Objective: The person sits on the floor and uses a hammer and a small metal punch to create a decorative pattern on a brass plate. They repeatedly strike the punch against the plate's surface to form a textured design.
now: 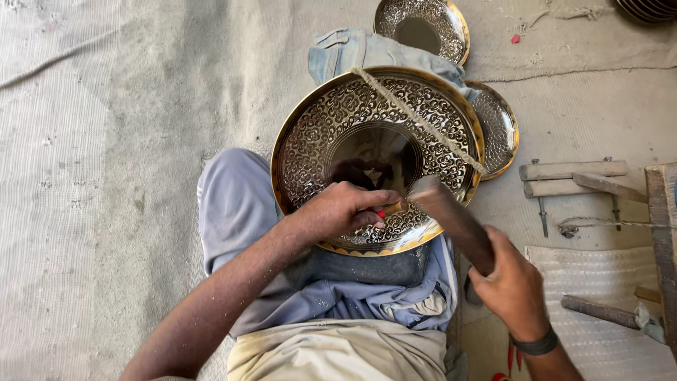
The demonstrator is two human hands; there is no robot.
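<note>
Two things stay hard to read here: the tip of the small chisel [390, 208] is hidden behind the blurred mallet [451, 220], and most of its shaft is buried in your left hand [343, 209]. Your left hand is closed around that chisel, knuckles up, resting on the near rim of the large engraved metal plate [338, 120], while your right hand [513, 283] is clenched on the mallet's handle. The plate sits on your lap, gold-rimmed, scroll-patterned, with a rope [416, 116] across it.
</note>
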